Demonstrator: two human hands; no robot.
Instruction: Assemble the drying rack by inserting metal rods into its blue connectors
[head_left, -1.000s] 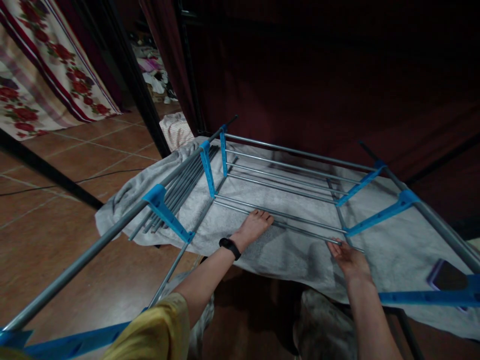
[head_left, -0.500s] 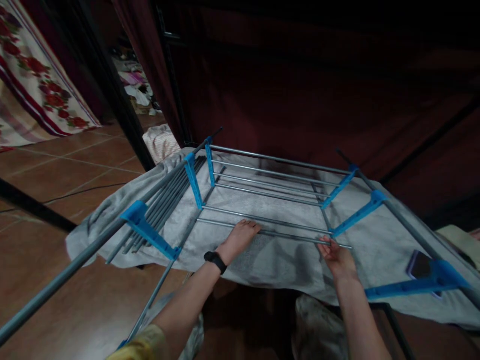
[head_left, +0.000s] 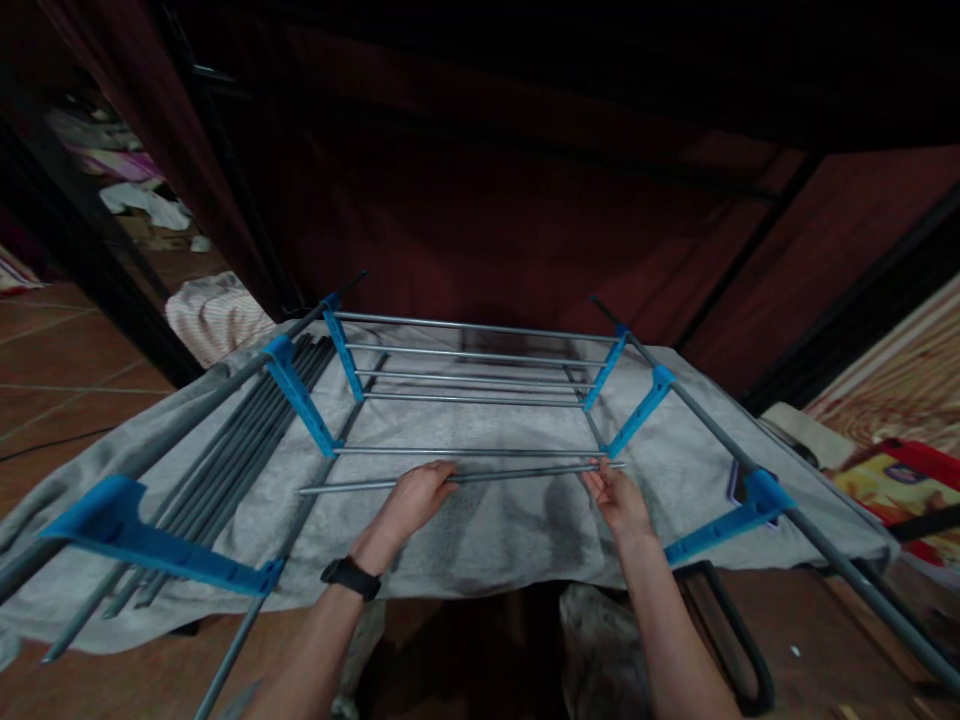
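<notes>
A loose grey metal rod (head_left: 517, 472) lies crosswise in both my hands, in front of a partly built rack frame. My left hand (head_left: 421, 494) is closed around it left of its middle. Near its right end, my right hand (head_left: 613, 492) holds it with the fingertips, close to a blue plastic bracket (head_left: 637, 412). The rod's left end sticks out over the frame's left lower tube. Another blue bracket (head_left: 301, 396) stands opposite, and a fixed crossbar (head_left: 472, 452) joins the two. Several more crossbars span the far pair of brackets.
Several loose grey rods (head_left: 225, 470) lie in a bundle at the left on the grey blanket (head_left: 480, 540). A phone (head_left: 738, 484) rests behind the near right bracket (head_left: 731, 520). Dark red curtains (head_left: 487, 220) hang behind. A red and yellow package (head_left: 892, 490) is at the far right.
My view has swung to the right. The rod has tilted, its left end now nearer me and apart from the fixed crossbar. Both hands still hold it.
</notes>
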